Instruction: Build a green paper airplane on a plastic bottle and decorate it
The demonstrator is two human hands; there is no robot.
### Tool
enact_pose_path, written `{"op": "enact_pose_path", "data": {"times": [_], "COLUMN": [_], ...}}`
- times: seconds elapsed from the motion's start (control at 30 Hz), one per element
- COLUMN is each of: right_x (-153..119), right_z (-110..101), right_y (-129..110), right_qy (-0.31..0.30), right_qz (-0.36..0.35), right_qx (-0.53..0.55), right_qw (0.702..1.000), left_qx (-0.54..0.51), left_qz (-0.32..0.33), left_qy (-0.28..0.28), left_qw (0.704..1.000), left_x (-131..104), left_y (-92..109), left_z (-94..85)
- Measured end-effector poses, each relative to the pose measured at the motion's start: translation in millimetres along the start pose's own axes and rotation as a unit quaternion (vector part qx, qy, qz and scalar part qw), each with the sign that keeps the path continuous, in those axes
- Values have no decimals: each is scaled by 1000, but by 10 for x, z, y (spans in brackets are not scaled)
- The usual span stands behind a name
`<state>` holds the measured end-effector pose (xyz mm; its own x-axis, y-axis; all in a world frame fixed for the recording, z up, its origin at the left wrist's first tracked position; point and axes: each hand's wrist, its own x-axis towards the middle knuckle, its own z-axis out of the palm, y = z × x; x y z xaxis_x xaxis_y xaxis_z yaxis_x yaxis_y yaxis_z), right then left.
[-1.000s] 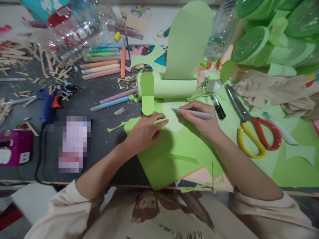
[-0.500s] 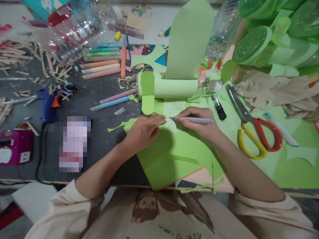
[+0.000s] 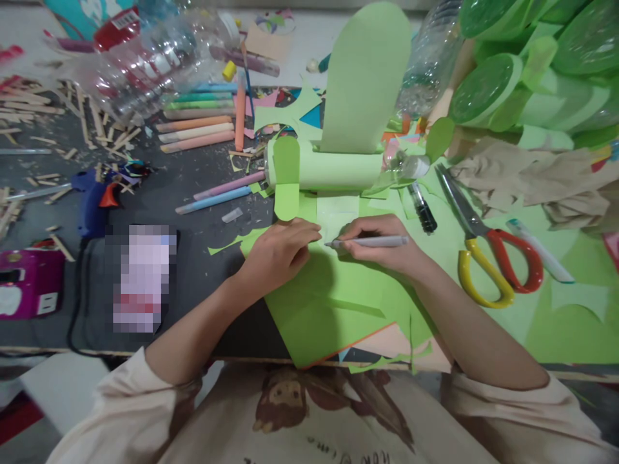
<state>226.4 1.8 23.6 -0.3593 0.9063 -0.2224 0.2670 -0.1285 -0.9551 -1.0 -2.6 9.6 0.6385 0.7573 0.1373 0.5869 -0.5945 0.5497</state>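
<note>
In my right hand [image 3: 380,241] is a grey marker [image 3: 382,241], gripped like a pencil with its tip down on a pale green paper piece [image 3: 338,205]. My left hand [image 3: 280,251] lies with its fingers stretched out, resting on the left part of the green paper sheets [image 3: 300,309], close to the pale piece. Just beyond both hands is a paper-wrapped bottle [image 3: 338,171] lying on its side. A tall rounded pale green paper wing [image 3: 367,77] stands up from it, and a darker green rounded strip [image 3: 287,167] crosses its left end.
Scissors [image 3: 476,245] with red and yellow handles and a black marker [image 3: 423,209] lie to the right. Leftward are a phone [image 3: 142,277], a blue glue gun [image 3: 91,206] and several coloured markers [image 3: 198,129]. Green wrapped bottles [image 3: 532,90] stand at the back right.
My right hand has shifted slightly toward me with the marker, whose tip is now lower on the pale paper. My left hand has stayed almost in place.
</note>
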Motion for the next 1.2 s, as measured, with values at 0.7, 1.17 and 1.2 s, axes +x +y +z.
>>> {"op": "enact_pose_path", "data": {"times": [0.7,1.17,1.2], "right_x": [108,101,100], "right_z": [-13,-13,-13], "right_y": [200,169,164], "right_qy": [222,210,205], "right_qz": [-54,-46,-44], "right_qx": [12,-14,-11], "right_qw": [973,977,978], "left_qx": [84,75,72], "left_qz": [60,16,15], "left_qy": [-33,-64,-63], "left_qw": [994,995,995], "left_x": [-12,-1,-1], "left_y": [-67,-24,-25], "left_z": [48,14,13]}}
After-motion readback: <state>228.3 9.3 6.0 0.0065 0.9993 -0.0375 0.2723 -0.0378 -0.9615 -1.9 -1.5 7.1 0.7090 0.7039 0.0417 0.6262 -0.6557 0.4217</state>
